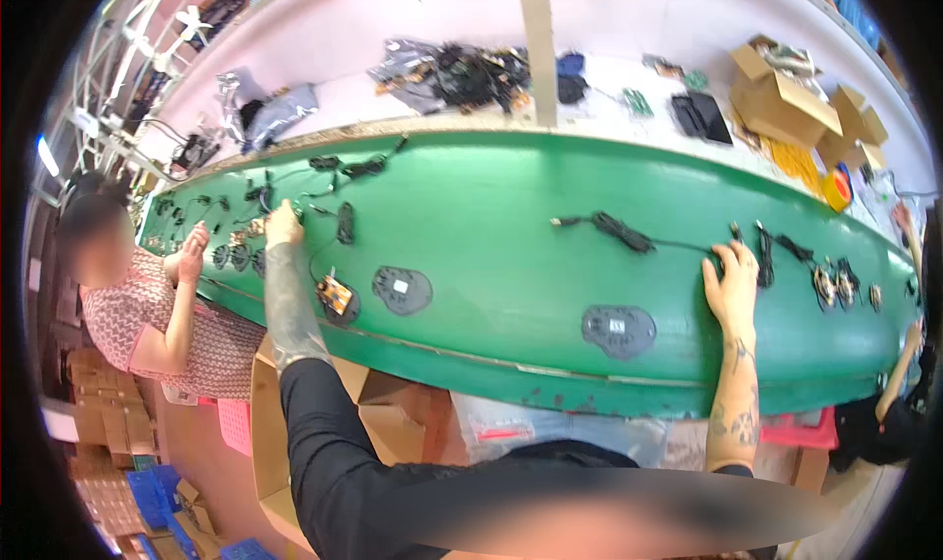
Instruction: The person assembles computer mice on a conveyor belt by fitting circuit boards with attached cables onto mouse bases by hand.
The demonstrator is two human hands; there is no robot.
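My left hand [285,225] reaches over the left part of the green belt, its fingers closed beside a small greenish piece and black cables; what they grip is mostly hidden. Near that wrist lies a black mouse-shaped base with a copper-coloured circuit board [335,296] on it. My right hand [732,283] has its fingers curled down on the end of a coiled black cable [621,232] that stretches to the left. Between my hands lie two flat black mouse-shaped bases, one [402,290] nearer the left arm, the other [618,331] nearer the right, each with a white label.
A long green conveyor belt [481,226] crosses in front of me. Further cable-and-board sets [835,283] sit at its right end. On the left, a co-worker [162,314] has hands above the belt. Cardboard boxes [786,93] and a dark parts heap [476,77] occupy the back shelf.
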